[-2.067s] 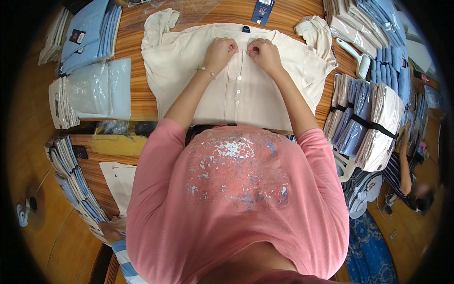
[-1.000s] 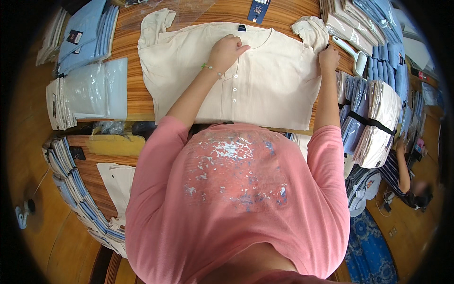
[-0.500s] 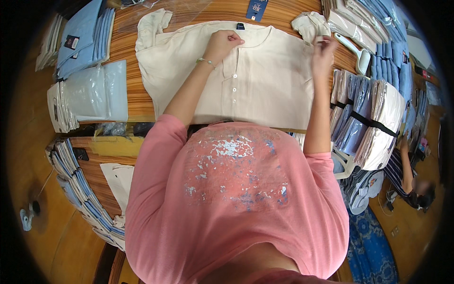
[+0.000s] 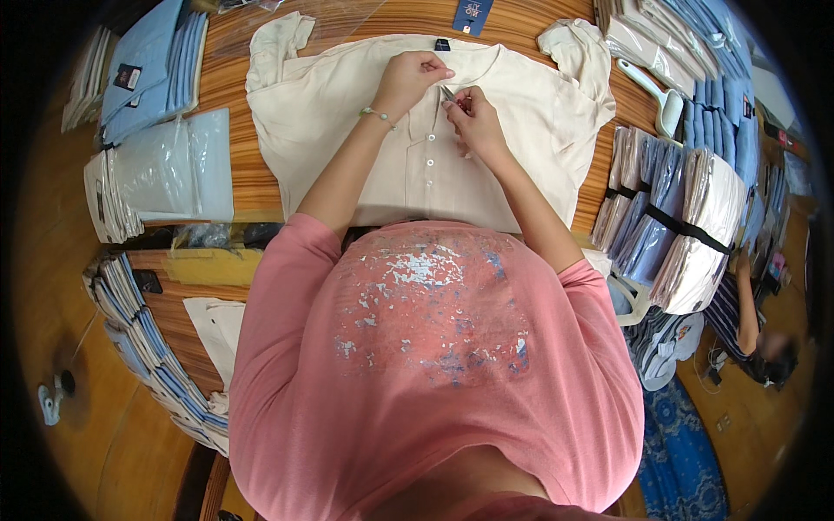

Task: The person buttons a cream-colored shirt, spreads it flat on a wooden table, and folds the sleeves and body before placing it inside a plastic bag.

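A cream short-sleeved shirt lies spread on the table, its collar end away from me and a row of small buttons down the front placket. At the top of that placket my left hand is closed in a pinch by the neckline; what sits between its fingertips is too small to make out. My right hand grips small thread snips with a bit of red at the handle. The metal tips point up at the left fingertips, just over the neckline. A dark label shows inside the collar.
Bagged folded shirts and blue folded shirts stack at left. On the right are a white lint roller and strapped bundles of packed shirts. A blue hang tag lies beyond the collar. Another person is at far right.
My right hand has come from the right sleeve to the neckline, with the snips now showing in it. The sleeve lies loose. My left hand keeps its pinch at nearly the same spot.
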Demonstrator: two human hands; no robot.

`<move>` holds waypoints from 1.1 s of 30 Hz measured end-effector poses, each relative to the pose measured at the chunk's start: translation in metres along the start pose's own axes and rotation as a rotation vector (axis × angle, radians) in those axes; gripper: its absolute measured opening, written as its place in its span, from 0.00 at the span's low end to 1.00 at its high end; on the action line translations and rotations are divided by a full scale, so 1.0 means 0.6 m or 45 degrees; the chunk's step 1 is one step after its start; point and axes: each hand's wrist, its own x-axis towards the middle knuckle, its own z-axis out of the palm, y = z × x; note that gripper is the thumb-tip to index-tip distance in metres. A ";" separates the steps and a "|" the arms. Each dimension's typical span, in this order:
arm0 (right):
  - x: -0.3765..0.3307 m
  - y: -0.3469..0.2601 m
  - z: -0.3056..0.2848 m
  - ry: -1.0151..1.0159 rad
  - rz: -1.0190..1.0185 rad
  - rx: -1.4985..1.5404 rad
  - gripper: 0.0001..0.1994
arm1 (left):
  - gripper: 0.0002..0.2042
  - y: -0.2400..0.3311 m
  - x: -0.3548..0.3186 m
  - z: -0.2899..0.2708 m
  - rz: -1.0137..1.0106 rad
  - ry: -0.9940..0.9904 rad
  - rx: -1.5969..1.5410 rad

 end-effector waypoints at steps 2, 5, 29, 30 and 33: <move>0.003 0.005 0.001 -0.007 0.000 0.004 0.11 | 0.10 -0.001 0.000 0.002 0.030 0.040 -0.042; 0.007 0.016 0.002 -0.027 0.017 0.011 0.11 | 0.11 -0.002 0.000 0.002 0.035 0.080 -0.074; 0.041 -0.003 -0.107 0.429 -0.678 -0.362 0.07 | 0.09 0.034 -0.178 -0.111 0.106 -0.256 0.574; 0.050 -0.001 -0.086 0.264 -0.961 -0.616 0.05 | 0.08 0.021 -0.146 -0.089 0.196 -0.146 0.488; 0.063 0.002 -0.043 0.159 -0.881 -0.652 0.04 | 0.07 -0.025 -0.087 -0.034 0.343 0.100 0.447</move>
